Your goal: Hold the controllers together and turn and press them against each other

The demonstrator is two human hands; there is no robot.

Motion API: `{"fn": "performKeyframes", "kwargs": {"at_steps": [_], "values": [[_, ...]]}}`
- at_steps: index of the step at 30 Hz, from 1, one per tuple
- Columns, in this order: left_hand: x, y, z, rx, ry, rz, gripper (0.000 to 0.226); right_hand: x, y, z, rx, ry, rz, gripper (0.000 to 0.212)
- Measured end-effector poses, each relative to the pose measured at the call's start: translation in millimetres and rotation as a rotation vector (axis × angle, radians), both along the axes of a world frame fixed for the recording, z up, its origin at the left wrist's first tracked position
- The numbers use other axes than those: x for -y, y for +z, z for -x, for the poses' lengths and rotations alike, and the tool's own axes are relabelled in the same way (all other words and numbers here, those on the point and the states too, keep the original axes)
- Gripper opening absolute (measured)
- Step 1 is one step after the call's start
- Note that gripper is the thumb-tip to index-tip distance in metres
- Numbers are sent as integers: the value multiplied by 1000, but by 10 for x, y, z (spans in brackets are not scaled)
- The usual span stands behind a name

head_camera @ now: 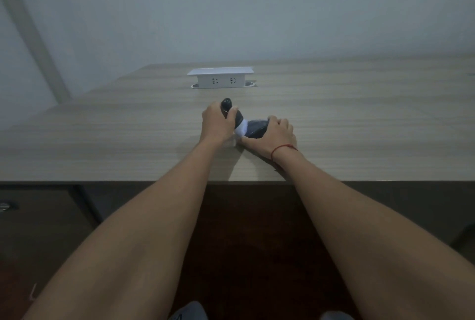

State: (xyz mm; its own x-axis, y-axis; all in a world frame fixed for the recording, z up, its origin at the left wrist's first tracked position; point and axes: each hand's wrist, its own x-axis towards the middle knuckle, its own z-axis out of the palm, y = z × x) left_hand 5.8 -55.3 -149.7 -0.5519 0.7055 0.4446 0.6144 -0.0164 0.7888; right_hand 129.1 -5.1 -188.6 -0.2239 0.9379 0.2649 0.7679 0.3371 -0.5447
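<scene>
My left hand (215, 121) grips a black rounded object (230, 108) whose top end sticks out above my fingers. My right hand (275, 135) grips a second dark rounded piece (257, 128) lying on the wooden table (359, 119). Between the two dark parts shows a white section (241, 130); whether the parts are joined I cannot tell. A red string bracelet (281, 149) circles my right wrist. Both hands meet near the table's middle, a little back from its front edge.
A white pop-up socket box (221, 78) with two outlets stands on the table behind my hands. A plain wall rises beyond. Below the front edge are a dark cabinet with a lock (5, 206) at left and my shoes (189, 311) on the floor.
</scene>
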Motion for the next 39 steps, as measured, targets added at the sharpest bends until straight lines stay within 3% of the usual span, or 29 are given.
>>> {"fn": "performKeyframes", "kwargs": {"at_steps": [8,12,16,21,26,30,33,39], "values": [[26,-38,-25,-37,-40,-54,22,-24,26,-82,-12,211,41,102],[52,-28,-26,-134,-60,1,28,-9,-4,-78,-63,160,41,103],[67,81,-52,-203,-69,-105,25,-51,-4,-48,-86,105,65,104],[82,-64,-28,-210,-83,17,29,-54,8,-111,-210,195,144,112],[85,50,-87,-190,-63,-139,23,4,14,-101,-122,171,95,92],[64,-5,-94,-189,-62,-11,28,-10,5,-78,-42,127,15,94],[49,0,-2,-286,-24,70,28,-10,5,-82,-46,127,5,95],[117,-83,-51,-187,-69,-122,20,22,41,-71,-43,178,2,77]]}}
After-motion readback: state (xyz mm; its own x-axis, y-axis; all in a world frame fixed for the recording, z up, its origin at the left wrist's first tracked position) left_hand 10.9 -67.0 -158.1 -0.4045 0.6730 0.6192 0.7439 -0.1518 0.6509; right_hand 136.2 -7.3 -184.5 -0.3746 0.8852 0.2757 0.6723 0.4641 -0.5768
